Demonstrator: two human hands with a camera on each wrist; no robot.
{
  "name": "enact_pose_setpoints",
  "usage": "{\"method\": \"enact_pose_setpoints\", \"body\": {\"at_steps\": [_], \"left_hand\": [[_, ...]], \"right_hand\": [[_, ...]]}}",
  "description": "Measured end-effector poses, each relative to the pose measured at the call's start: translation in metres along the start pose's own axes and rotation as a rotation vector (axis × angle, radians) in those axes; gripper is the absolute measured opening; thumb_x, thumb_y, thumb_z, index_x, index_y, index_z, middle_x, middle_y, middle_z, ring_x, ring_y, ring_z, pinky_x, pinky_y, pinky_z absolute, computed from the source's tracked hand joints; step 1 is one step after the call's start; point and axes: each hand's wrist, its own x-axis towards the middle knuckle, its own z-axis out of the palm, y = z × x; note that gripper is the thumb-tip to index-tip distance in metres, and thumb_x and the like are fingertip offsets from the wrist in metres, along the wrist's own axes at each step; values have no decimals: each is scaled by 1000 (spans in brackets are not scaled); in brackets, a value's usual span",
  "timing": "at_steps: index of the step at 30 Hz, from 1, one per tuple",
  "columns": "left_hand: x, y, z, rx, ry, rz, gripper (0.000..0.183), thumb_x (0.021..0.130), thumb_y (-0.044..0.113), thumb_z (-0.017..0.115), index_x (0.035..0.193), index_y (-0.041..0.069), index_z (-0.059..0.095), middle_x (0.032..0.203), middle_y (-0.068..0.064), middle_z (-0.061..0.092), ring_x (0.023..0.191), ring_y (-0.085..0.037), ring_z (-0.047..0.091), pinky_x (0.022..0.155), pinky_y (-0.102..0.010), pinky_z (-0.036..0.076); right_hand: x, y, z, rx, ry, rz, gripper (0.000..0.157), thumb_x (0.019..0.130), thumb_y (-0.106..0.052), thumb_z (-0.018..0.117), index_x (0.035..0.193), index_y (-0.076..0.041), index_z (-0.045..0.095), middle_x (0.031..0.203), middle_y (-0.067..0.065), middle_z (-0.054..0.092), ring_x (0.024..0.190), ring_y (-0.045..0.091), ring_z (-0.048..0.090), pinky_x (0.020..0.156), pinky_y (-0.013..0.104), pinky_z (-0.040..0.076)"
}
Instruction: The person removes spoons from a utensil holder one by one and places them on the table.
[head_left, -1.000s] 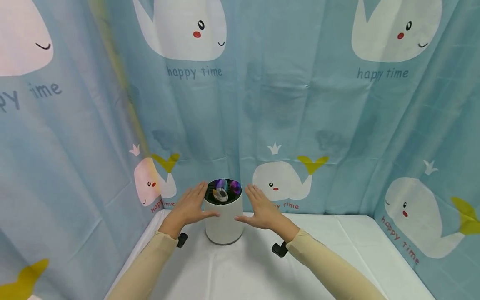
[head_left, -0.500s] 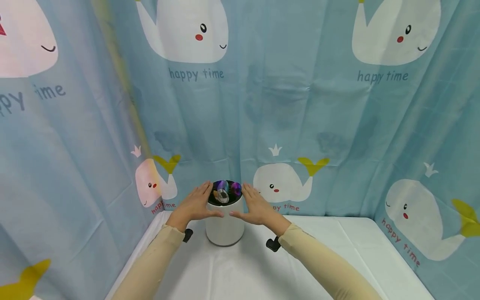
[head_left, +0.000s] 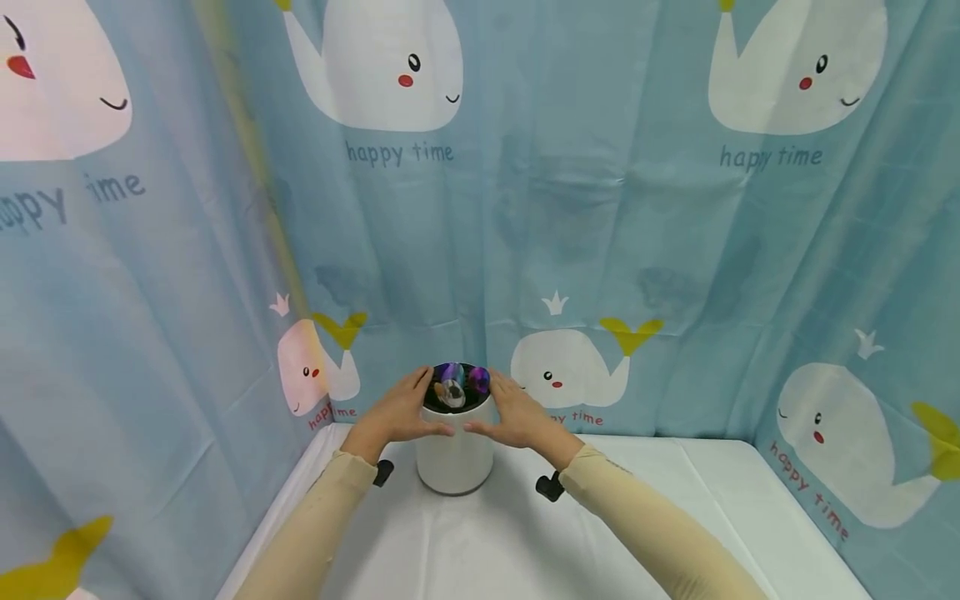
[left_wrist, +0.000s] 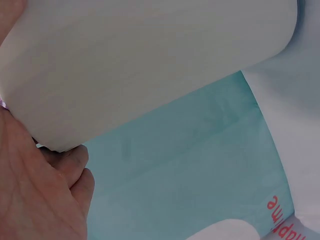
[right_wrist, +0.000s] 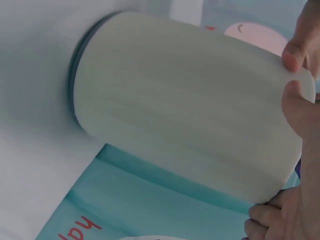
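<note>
- The bin (head_left: 454,454), white and round, stands upright on the white table (head_left: 637,512), near the curtain (head_left: 577,208); its base appears to rest on the cloth, which likely takes the weight.
- The left hand (head_left: 401,412) holds the bin's upper side, fingers bent around the rim and thumb laid across the front.
- The right hand (head_left: 521,414) mirrors it on the opposite side, its fingers likewise curled about the rim; the thumb tips lie close together but apart.
- Gripping from two opposite sides probably keeps the bin steady and level, since one palm could hardly span it.
- Holding high, at the rim, leaves the mouth uncovered, so the contents show: a clear piece (head_left: 452,393) in front, a purple piece (head_left: 478,380) beside it and a violet-blue piece (head_left: 452,372) behind.
- How deep the contents go cannot be told; the inside is dark.
</note>
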Motion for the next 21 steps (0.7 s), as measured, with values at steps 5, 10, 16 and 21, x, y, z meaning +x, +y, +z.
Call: {"method": "enact_pose_setpoints", "body": {"at_steps": [5,10,16,21], "left_hand": [[2,6,2,-27,11,-8,131,84,79,75,172,4,13,178,-20,13,161,-46,20,124,-66,27],[2,9,4,-44,13,-28,130,85,80,73,172,6,11,179,-18,10,162,-44,17,124,-66,27],[3,11,7,-53,35,-21,130,85,80,73,172,5,13,178,-20,13,161,-47,20,123,-67,28],[6,19,11,-64,37,-18,130,85,81,72,172,5,12,178,-20,13,161,-49,18,124,-67,26]], "right_hand": [[0,5,-2,28,16,15,113,98,-73,62,171,0,15,176,21,20,161,42,25,127,56,28],[0,8,-4,56,16,20,112,99,-73,61,171,-2,14,176,21,20,161,43,24,127,57,26],[-4,13,-6,153,29,5,109,99,-70,64,172,-5,17,176,20,21,161,44,22,128,59,23],[-9,20,-4,162,47,7,108,98,-70,65,172,-7,18,176,18,22,162,41,23,128,58,24]]}}
